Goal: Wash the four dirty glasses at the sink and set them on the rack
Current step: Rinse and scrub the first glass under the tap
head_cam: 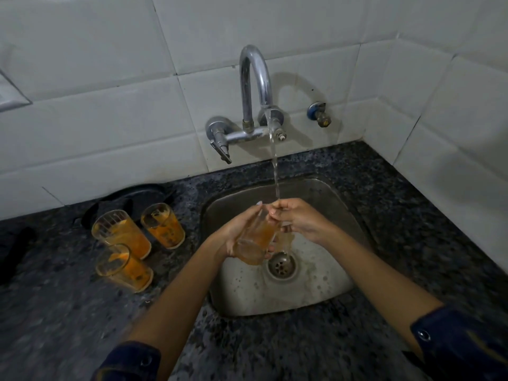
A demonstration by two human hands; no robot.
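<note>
Your left hand point(233, 237) wraps around the body of one glass point(254, 240) and holds it tilted over the steel sink point(324, 199), with the rim toward the wall and the base toward you, above and just left of the drain point(282, 266). Your right hand point(299, 221) meets it at the rim, its fingers point(277, 209) closed on the glass mouth, so both hands are together on the same glass. Water runs from the tap point(255, 86) in a thin stream point(275, 171) that lands where your right fingers touch the rim. The held glass shows an orange tint in its lower half. Three more glasses stand upright on the dark speckled counter point(55, 312) left of the sink, each coated with orange residue: the rear left glass point(121, 233), the rear right glass point(162, 225) and the front glass point(124, 268), which touches the rear left one. A dark round tray point(132, 196) lies behind them against the tiled wall point(96, 119). Foam bubbles dot the sink floor around the drain.
</note>
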